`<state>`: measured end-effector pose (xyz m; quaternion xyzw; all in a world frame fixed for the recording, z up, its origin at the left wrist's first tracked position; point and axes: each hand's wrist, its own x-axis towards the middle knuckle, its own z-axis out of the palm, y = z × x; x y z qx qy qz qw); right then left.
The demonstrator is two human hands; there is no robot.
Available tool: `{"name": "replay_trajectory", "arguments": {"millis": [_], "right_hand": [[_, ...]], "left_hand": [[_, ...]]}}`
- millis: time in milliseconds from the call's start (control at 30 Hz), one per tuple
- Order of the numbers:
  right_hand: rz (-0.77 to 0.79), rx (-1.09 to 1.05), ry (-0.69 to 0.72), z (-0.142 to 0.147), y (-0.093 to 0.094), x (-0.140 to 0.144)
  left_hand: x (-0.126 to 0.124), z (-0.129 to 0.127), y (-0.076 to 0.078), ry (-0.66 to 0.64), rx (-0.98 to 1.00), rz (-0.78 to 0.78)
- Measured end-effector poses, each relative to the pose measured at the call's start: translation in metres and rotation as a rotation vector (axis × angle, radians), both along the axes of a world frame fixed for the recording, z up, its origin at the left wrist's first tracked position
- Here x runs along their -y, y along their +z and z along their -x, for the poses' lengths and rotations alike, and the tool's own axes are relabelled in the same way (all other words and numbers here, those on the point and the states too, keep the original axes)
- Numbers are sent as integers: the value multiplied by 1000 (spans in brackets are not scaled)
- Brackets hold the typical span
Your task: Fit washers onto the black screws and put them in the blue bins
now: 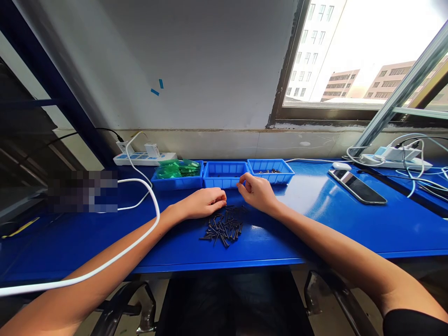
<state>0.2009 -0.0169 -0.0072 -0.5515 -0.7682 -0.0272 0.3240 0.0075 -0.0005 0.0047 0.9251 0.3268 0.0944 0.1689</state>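
Note:
A loose pile of dark screws [224, 229] lies on the blue table in front of me. My left hand [206, 202] rests low at the pile's far left side, its fingers curled together; anything inside them is hidden. Raised at the front of the bins, my right hand [258, 190] has its thumb and fingers bent into a pinch, and I cannot make out what is between them. Just beyond it stand the middle blue bin [226, 182], with little visible inside, and the right blue bin [285, 176], holding some small metal pieces.
The left blue bin [178, 183] holds green plastic packets [177, 169]. A phone [357, 185] lies on the table at the right. Power strips [145, 158] with cables stand at both back sides. A white cable [140, 242] crosses over my left forearm.

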Motion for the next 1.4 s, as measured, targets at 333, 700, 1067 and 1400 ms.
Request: {"name": "replay_trajectory", "arguments": {"millis": [333,700,1067,1400], "right_hand": [[207,319,317,1,2,2],[231,341,310,1,5,4],[212,355,331,1,5,5],[318,294,286,1,6,3]], "left_hand": [[0,-1,1,9,-6,1],[0,-1,1,9,-11,-2],[-1,0,0,3,-10,-2],[0,-1,1,18,-18,21]]}}
